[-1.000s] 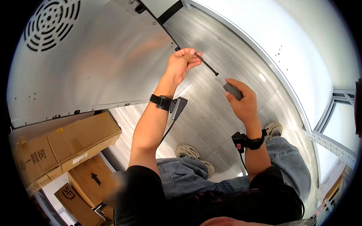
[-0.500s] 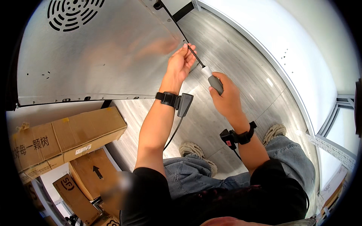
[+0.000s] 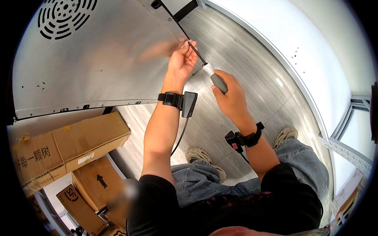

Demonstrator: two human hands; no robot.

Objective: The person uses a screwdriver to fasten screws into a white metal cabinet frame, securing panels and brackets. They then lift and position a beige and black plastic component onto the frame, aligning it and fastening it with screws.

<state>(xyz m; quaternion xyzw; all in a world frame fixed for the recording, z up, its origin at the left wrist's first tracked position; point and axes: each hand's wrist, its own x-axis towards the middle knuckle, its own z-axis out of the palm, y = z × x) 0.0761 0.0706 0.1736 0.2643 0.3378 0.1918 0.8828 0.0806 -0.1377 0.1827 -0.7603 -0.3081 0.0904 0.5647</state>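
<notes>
My right hand is closed round the grey-and-white handle of a screwdriver. Its dark shaft slants up and left to the edge of a large silver metal panel. At that edge, my left hand pinches the shaft near its tip with thumb and fingers. The fingertips hide the tip, so I cannot tell whether a screw sits there. Small holes and fittings line the panel's borders, and a round slotted vent is cut into its far left part.
Cardboard boxes are stacked at the lower left, below the panel. A white wall-like surface with a metal rail curves along the right side. Grey wood-look floor lies between them. Black wrist straps with cabled devices sit on both forearms.
Both hands and the screwdriver have shifted slightly left and up in the picture. The panel has also shifted left in view. Both hands keep their hold.
</notes>
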